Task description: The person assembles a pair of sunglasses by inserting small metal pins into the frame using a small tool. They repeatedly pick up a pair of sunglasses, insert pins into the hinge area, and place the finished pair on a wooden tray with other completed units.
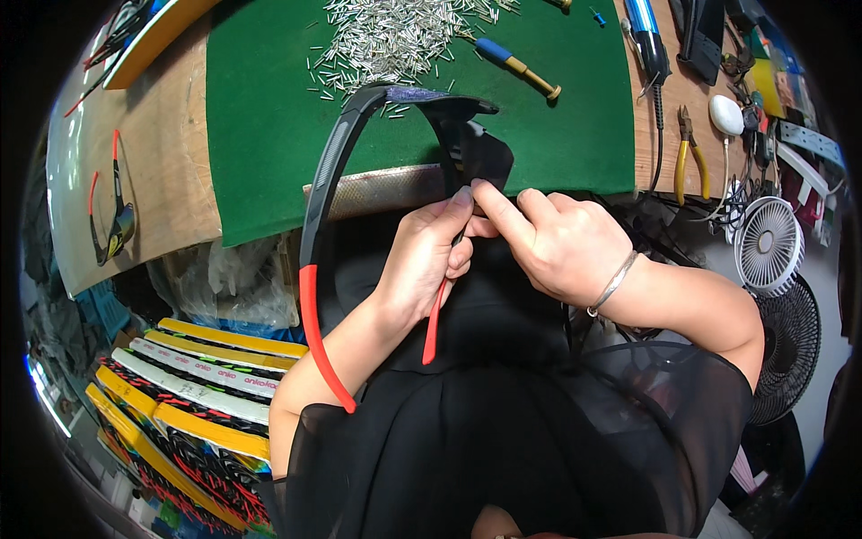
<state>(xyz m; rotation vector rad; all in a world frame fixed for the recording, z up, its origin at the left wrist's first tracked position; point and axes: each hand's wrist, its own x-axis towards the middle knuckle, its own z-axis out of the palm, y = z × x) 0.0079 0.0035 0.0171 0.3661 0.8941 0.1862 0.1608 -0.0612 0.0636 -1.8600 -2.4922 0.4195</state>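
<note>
A pair of black sunglasses [325, 193] with red temple tips is held up over my lap, in front of the table edge. My left hand [424, 250] is closed round the right-hand temple near its hinge, the red tip poking out below the fingers. The other temple stretches down past my left forearm. My right hand [561, 238] pinches at the same hinge, its index fingertip against my left thumb. Whatever lies between those fingertips is hidden. Beyond the glasses, many small silver metal pins [386, 45] are heaped on the green mat [269, 117].
A blue-and-yellow-handled screwdriver [512, 65] lies on the mat. To the right are yellow-handled cutters [690, 157], a blue corded tool [648, 40] and a white fan [769, 242]. Another pair of glasses [117, 220] sits at left. Stacked boxes of glasses [193, 395] stand lower left.
</note>
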